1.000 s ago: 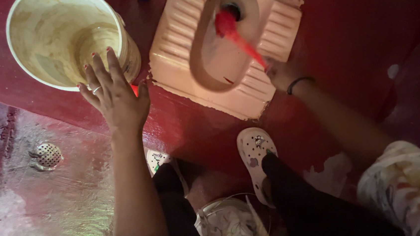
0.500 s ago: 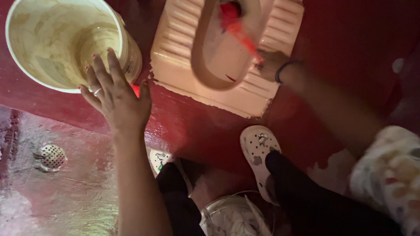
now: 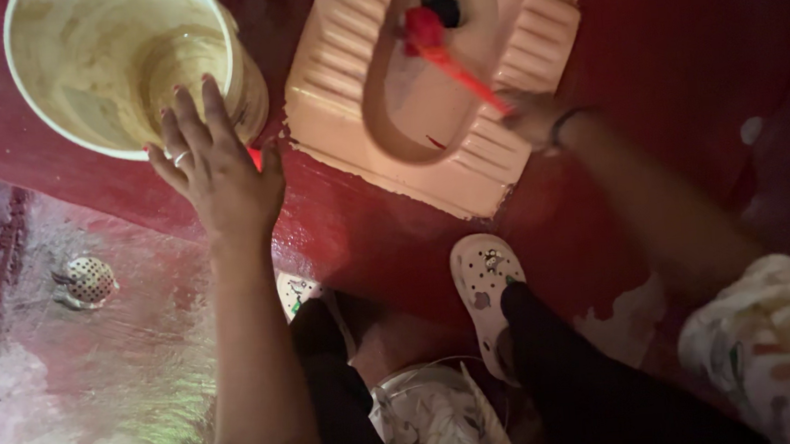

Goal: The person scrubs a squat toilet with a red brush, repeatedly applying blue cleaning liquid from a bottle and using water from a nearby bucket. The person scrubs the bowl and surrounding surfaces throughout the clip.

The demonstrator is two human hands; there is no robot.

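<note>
My right hand (image 3: 530,114) grips the handle of a red toilet brush (image 3: 446,54), whose head lies inside the bowl of a cream squat toilet pan (image 3: 349,113) near the dark drain hole. My left hand (image 3: 218,165) is spread flat, fingers apart, resting against the side of a large cream bucket (image 3: 110,66) that stands left of the pan. A ring shows on one finger. A small red thing peeks out from under my left palm.
The pan is set in a raised red step (image 3: 662,32). Below it is a wet red floor with a round metal drain cover (image 3: 87,281) at the left. My white clogs (image 3: 482,276) stand at the step's edge.
The brush head has moved back and forth in the bowl, and my right hand shifted slightly right. My left hand stayed on the bucket.
</note>
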